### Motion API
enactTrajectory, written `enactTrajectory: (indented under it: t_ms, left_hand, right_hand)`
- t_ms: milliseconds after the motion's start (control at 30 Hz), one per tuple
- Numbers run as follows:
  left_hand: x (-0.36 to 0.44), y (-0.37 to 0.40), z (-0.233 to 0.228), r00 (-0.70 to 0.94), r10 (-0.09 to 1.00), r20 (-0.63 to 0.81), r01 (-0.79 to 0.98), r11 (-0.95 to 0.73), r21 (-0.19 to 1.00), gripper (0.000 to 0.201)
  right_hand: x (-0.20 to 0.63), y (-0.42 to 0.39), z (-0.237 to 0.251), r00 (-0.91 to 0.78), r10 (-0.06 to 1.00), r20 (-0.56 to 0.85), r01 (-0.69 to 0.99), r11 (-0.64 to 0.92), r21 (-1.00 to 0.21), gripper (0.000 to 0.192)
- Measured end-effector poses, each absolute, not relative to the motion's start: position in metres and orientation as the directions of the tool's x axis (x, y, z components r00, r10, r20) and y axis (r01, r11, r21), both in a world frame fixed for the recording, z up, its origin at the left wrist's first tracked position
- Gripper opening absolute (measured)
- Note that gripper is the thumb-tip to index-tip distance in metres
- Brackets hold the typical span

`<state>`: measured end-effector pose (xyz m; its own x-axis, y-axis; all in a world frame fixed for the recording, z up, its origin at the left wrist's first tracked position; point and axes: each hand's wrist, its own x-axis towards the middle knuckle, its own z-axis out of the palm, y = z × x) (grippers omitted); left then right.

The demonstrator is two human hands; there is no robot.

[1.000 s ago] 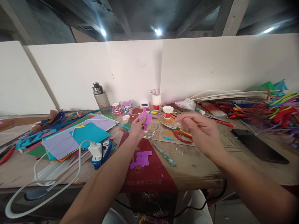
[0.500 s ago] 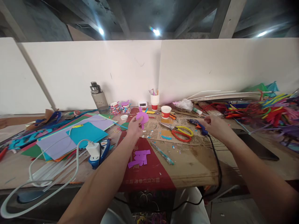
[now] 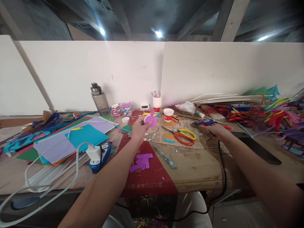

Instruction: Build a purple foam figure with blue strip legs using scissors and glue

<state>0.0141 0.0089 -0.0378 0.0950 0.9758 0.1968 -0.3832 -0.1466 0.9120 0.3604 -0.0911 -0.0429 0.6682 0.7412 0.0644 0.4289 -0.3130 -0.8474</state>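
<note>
Both forearms bare, extended forward from the lower frame edge, diverging slightly.

Left arm: enters bottom left of centre, runs diagonally up and right, elbow out of frame. Wrist nearly straight. Left hand (image 3: 139,129) raised above the work surface, back of hand toward the camera, fingers curled, thumb and fingertips pinched closed at the top.

Right arm: enters from the lower right corner, runs up and left, more extended than the left. Right hand (image 3: 216,130) lower, close to the surface, back of hand up, fingers wrapped shut in a fist-like grip. Fingertips hidden under the hand.

Hands well apart, at about equal reach.
</note>
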Motion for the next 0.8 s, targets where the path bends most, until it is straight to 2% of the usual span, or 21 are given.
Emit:
enactTrajectory:
  t_ms: [100,167,333,467,533,667,800]
  left_hand:
    - [0.014,0.010,-0.039,0.097,0.973,0.209,-0.364,-0.161,0.917,0.042]
    - [0.014,0.011,-0.041,0.102,0.961,0.256,-0.340,-0.208,0.917,0.040]
    - [0.011,0.009,-0.040,0.082,0.926,0.368,-0.135,-0.356,0.925,0.029]
    - [0.009,0.005,-0.037,0.005,0.894,0.448,0.001,-0.448,0.894,0.021]
    - [0.008,0.004,-0.035,-0.005,0.836,0.548,0.115,-0.544,0.831,0.024]
    - [0.003,0.002,-0.033,0.121,0.690,0.714,0.401,-0.692,0.601,0.032]
    - [0.000,-0.001,-0.030,0.264,0.554,0.789,0.470,-0.789,0.397,0.033]
  right_hand:
    - [0.360,-0.090,-0.039,0.724,0.689,0.029,0.301,-0.278,-0.912,0.020]
    - [0.356,-0.090,-0.033,0.728,0.683,0.055,0.262,-0.202,-0.944,0.018]
    - [0.327,-0.083,-0.008,0.667,0.708,0.232,0.147,0.181,-0.972,0.029]
    - [0.295,-0.074,0.007,0.575,0.765,0.289,0.086,0.295,-0.952,0.033]
    - [0.282,-0.072,0.008,0.519,0.800,0.301,0.057,0.319,-0.946,0.032]
    - [0.267,-0.079,-0.003,0.338,0.872,0.354,0.082,0.348,-0.934,0.023]
    - [0.261,-0.096,-0.014,0.163,0.918,0.363,0.244,0.319,-0.916,0.024]
